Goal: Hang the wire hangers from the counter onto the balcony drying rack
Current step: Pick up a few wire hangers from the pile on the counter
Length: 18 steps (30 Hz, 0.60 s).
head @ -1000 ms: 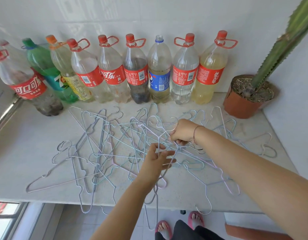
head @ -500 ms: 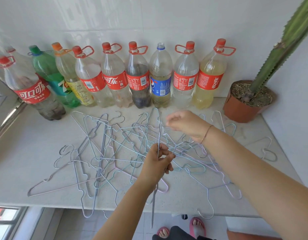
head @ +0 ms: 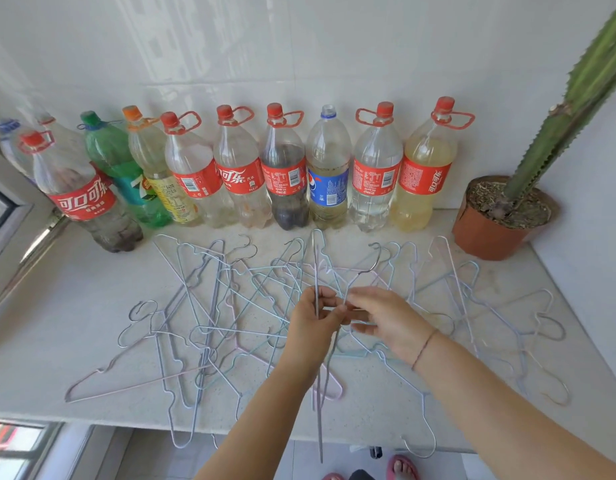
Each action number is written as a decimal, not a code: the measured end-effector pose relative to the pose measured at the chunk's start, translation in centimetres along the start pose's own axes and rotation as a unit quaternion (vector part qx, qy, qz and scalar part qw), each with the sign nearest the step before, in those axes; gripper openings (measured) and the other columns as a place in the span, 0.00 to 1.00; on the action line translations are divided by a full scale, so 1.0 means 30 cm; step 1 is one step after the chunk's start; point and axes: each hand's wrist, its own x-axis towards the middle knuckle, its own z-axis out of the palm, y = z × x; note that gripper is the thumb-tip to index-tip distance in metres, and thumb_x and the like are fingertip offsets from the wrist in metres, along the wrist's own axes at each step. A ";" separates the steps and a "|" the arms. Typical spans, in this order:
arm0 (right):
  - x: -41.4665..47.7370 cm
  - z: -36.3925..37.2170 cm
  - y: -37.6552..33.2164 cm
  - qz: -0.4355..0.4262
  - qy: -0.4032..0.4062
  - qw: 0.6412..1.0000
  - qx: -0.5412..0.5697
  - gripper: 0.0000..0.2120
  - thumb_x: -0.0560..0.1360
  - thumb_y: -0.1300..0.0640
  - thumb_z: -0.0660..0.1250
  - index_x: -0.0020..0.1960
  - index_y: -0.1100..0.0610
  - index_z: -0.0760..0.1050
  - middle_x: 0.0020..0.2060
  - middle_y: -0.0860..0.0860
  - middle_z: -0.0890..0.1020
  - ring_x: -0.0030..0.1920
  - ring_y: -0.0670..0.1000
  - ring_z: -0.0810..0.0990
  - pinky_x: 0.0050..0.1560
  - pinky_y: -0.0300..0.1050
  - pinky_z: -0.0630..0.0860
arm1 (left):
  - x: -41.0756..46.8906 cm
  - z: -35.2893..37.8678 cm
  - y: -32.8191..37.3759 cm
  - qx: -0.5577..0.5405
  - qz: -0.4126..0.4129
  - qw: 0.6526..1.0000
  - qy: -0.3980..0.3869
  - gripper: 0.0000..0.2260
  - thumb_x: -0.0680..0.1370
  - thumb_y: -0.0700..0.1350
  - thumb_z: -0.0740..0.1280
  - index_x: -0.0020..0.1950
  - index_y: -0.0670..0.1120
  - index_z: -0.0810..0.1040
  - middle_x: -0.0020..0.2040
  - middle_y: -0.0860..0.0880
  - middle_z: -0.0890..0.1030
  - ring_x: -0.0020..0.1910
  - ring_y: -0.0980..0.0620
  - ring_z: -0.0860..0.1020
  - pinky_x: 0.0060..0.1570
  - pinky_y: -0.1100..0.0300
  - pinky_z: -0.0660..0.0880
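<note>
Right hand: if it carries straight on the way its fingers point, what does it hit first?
Its fingers point left, so the right hand would first meet the left hand, which grips upright hangers. The two look nearly touching, though depth is unclear.

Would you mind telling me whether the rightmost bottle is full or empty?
Mostly full: yellowish liquid fills the rightmost bottle up to its shoulder, above the red label; its red cap is on.
</note>
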 end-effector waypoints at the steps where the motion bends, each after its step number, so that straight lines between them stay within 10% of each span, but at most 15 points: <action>1: 0.001 0.020 0.010 -0.009 -0.016 1.000 0.011 0.06 0.76 0.61 0.62 0.42 0.56 0.77 0.38 0.53 0.79 0.40 0.50 0.78 0.42 0.40 0.73 | 0.000 -0.003 0.002 0.006 0.004 1.000 0.004 0.07 0.75 0.35 0.67 0.48 0.44 0.73 0.45 0.43 0.79 0.37 0.53 0.79 0.36 0.68 0.73; 18: -0.112 0.219 -0.009 -0.078 -0.234 0.969 0.002 0.11 0.81 0.62 0.53 0.50 0.58 0.74 0.35 0.55 0.79 0.31 0.49 0.81 0.35 0.41 0.80 | -0.412 -0.126 0.049 -0.071 -0.022 0.959 0.274 0.13 0.83 0.45 0.54 0.51 0.46 0.77 0.33 0.48 0.73 0.28 0.53 0.69 0.30 0.64 0.67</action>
